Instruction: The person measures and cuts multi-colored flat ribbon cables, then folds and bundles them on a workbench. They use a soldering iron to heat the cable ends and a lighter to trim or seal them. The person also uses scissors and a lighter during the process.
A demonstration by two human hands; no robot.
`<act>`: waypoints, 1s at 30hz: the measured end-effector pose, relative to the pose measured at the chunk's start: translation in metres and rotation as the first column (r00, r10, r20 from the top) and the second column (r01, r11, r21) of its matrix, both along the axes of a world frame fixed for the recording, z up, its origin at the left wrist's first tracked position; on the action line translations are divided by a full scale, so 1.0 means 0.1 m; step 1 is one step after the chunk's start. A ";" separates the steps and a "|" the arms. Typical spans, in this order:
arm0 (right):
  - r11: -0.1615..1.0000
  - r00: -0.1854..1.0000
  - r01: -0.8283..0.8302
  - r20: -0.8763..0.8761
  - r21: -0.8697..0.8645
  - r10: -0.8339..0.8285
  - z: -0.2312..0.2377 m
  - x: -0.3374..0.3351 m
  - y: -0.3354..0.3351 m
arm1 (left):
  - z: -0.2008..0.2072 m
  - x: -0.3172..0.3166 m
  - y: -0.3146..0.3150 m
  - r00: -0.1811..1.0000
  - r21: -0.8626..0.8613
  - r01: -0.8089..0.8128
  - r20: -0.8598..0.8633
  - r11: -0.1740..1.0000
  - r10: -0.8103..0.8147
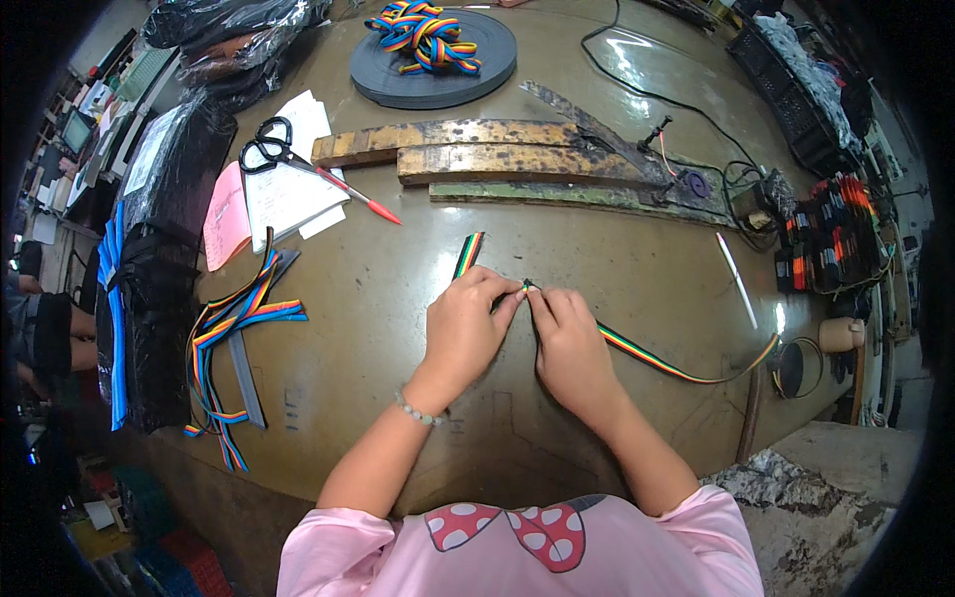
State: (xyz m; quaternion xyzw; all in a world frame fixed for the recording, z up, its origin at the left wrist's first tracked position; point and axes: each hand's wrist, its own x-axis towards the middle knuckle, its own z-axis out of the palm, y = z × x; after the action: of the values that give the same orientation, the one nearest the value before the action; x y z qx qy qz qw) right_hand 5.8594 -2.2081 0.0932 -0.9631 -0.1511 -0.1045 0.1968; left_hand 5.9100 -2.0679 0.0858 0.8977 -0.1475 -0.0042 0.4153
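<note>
A narrow webbing strap [649, 357], striped black, green, yellow and red, runs through both my hands above the table. Its short end [469, 253] sticks out beyond my left hand [462, 320], which pinches it between thumb and fingers. My right hand [575, 343] also pinches the strap, close against the left fingertips. A small dark bit of the strap [528, 286] shows between the two pinches; whether it is folded or joined there I cannot tell. From under my right hand the long part curves away to the right edge of the table.
Beyond my hands lie a wood-and-metal hinged tool [517, 159], black scissors [270, 149] and a red pen [373, 205] on papers. Striped strap pieces [214, 333] lie left; a white pen [737, 282] lies right. A grey webbing roll [433, 88] sits at the back.
</note>
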 end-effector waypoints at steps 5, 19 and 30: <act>0.991 1.000 0.007 -0.026 0.130 -0.004 -0.01 -0.02 -0.05 | -0.01 0.00 0.00 1.000 -0.018 0.007 0.008 1.000 -0.006; 0.988 0.998 0.062 0.004 0.143 -0.063 -0.11 -0.08 -0.01 | -0.01 0.00 0.01 1.000 -0.025 -0.002 0.002 1.000 0.002; 0.958 0.996 0.031 -0.091 0.286 -0.005 -0.11 0.00 -0.15 | -0.03 0.00 0.01 0.998 -0.022 0.012 0.061 1.000 -0.011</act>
State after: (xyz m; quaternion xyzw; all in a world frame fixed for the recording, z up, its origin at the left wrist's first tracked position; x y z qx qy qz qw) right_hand 5.8598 -2.2231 0.0818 -0.9294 -0.1164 -0.0839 0.3401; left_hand 5.9098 -2.0669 0.0824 0.8919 -0.1653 0.0224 0.4203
